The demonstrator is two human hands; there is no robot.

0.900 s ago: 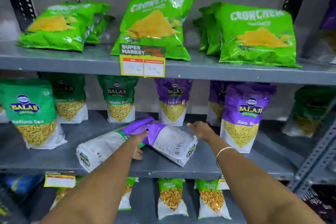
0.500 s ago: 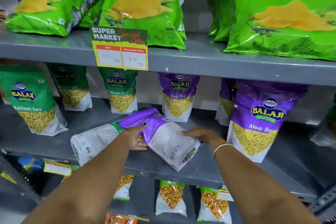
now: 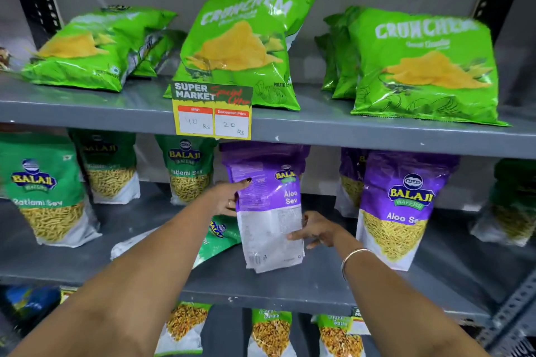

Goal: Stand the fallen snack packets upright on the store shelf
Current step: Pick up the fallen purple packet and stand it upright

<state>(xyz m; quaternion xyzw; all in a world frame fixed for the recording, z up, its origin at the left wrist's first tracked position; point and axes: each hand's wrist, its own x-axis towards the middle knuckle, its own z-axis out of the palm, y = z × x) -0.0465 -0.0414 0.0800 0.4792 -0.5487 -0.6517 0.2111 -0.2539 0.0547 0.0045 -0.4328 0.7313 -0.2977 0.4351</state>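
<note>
- Head view: my left hand grasps the purple Aloo Sev packet on its upper left side, fingertips pressed against the printed panel.
- My right hand grips the same packet at its lower right edge, fingers curled around the pale section.
- Packet condition: it stands nearly upright on the middle shelf, base resting on the shelf surface near the front edge. The top half is purple with fine print and a side strip reading "Aloo Sev"; the bottom half is whitish-grey with small print. The back panel faces me.
- A green Ratlami Sev packet lies flat on the same shelf, just left of the purple one and partly hidden by my left forearm.
- To the right, another purple Aloo Sev packet stands upright, front facing out, near my right wrist.
- Upright green packets stand to the left on the same shelf.
- A price tag hangs from the upper shelf, directly above the held packet.
</note>
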